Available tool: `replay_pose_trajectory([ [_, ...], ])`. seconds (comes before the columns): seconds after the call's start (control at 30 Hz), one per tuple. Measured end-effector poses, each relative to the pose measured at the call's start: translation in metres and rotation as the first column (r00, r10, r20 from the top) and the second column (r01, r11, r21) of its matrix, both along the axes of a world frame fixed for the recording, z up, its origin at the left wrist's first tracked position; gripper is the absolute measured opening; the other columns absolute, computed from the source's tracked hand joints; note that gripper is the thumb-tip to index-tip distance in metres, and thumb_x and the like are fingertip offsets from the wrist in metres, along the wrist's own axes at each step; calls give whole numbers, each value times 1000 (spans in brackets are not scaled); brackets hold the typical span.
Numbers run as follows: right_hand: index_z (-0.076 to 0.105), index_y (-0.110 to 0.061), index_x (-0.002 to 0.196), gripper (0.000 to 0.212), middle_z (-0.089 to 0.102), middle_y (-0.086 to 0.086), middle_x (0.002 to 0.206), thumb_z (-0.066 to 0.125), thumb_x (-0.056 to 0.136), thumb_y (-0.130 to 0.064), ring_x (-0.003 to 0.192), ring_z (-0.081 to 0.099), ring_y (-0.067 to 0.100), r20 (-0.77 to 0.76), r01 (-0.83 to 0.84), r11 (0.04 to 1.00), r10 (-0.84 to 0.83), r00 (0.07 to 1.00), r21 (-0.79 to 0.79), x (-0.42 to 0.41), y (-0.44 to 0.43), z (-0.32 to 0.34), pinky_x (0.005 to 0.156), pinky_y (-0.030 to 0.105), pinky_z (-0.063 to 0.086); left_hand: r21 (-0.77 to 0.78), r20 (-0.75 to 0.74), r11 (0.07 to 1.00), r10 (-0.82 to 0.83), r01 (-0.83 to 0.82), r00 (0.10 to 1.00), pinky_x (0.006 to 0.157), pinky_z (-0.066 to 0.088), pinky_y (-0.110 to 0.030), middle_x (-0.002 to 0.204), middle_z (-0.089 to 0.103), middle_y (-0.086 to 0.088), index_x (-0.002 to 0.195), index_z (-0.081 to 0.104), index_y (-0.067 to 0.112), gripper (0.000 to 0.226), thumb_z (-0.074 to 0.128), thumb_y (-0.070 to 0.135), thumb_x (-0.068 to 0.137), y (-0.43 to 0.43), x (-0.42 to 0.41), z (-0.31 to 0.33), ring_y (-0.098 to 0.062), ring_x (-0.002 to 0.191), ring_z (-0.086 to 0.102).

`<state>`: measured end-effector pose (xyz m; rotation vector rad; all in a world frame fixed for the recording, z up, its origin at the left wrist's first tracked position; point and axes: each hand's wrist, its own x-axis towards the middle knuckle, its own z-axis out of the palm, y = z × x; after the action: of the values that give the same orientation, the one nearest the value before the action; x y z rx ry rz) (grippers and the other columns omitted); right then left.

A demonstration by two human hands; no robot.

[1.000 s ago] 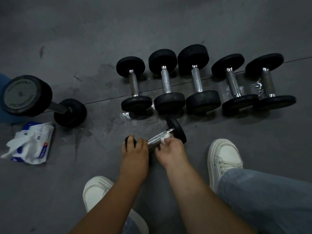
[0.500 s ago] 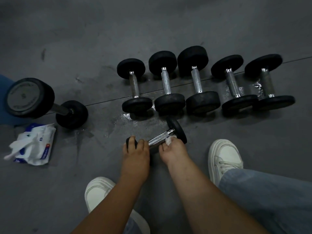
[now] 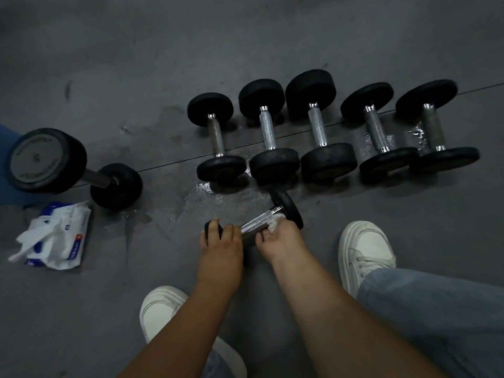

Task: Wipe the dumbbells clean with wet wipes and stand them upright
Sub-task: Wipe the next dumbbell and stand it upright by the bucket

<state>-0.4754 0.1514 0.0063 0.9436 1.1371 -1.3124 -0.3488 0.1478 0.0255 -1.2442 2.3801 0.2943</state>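
A small dumbbell (image 3: 259,223) with black ends and a chrome handle lies on the grey floor just in front of me. My left hand (image 3: 221,249) grips its near black end. My right hand (image 3: 281,241) holds a white wet wipe (image 3: 275,222) against the handle beside the far end. Beyond it, several dumbbells (image 3: 266,132) lie side by side in a row. A bigger dumbbell (image 3: 68,167) lies alone at the left.
An open pack of wet wipes (image 3: 58,236) lies on the floor at the left, a sheet sticking out. Wet patches shine on the floor (image 3: 204,189) near the row. My white shoes (image 3: 362,249) flank my arms.
My right hand with the wipe has slid slightly along the handle toward the far end. My left hand stays on the near end.
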Motion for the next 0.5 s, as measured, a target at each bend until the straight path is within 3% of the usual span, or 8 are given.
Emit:
replay_pose_trajectory([
  [0.07,58,-13,113,28,53,3,131,35,99,-21,126,47,13,-12,1,1000,-1,1000,-28,5,3,0,93,26,33,8,-1,1000,13,-13,1000,114,24,-47,144,45,-4,143,39,12,55,52,20,90,0,-1,1,-38,144,21],
  [0.2,55,-14,98,18,56,3,110,37,98,-18,113,53,13,-9,-44,999,44,999,-24,-1,5,6,97,27,37,5,-3,1000,17,-17,1000,114,23,-47,143,45,-4,142,39,13,54,49,18,89,0,0,3,-37,144,21],
  [0.3,59,-15,90,19,57,1,85,43,97,-10,75,55,10,-327,-288,957,286,901,46,12,15,21,72,23,46,4,-20,1000,19,-19,1000,116,21,-46,145,41,-3,142,35,14,53,47,17,91,-2,-1,3,-36,144,17],
  [0.33,65,-17,96,21,59,-1,85,46,98,-9,74,54,8,-508,-373,921,375,775,111,19,19,26,70,21,44,13,-17,1000,22,-22,1000,117,20,-46,146,39,-2,143,34,15,54,47,17,91,-2,-1,4,-36,145,15],
  [0.37,67,-16,106,23,62,-1,93,47,98,-10,81,55,8,-703,-475,852,477,527,222,21,22,27,74,19,42,19,-17,1000,25,-24,1000,117,19,-47,147,38,-2,144,33,15,55,47,17,91,-2,-1,5,-36,146,14],
  [0.4,65,-15,115,26,62,0,107,46,98,-9,92,56,10,-804,-567,722,571,165,397,18,21,25,79,19,41,21,-16,999,25,-25,1000,117,18,-47,148,37,-2,145,32,15,56,47,18,92,-2,-1,5,-36,146,13],
  [0.47,50,-14,131,39,50,2,134,42,95,-5,108,55,17,-659,-574,364,589,-468,733,2,16,20,85,26,43,21,-12,1000,23,-22,1000,118,18,-47,149,35,-2,146,30,15,56,45,18,93,-1,-1,5,-36,147,11],
  [0.5,38,-13,141,49,37,3,148,40,93,-4,111,56,19,-523,-529,176,575,-629,830,-5,16,17,85,28,45,20,-13,1000,21,-21,1000,118,18,-47,149,35,-2,146,30,15,55,44,18,94,-2,-1,4,-36,147,11],
])
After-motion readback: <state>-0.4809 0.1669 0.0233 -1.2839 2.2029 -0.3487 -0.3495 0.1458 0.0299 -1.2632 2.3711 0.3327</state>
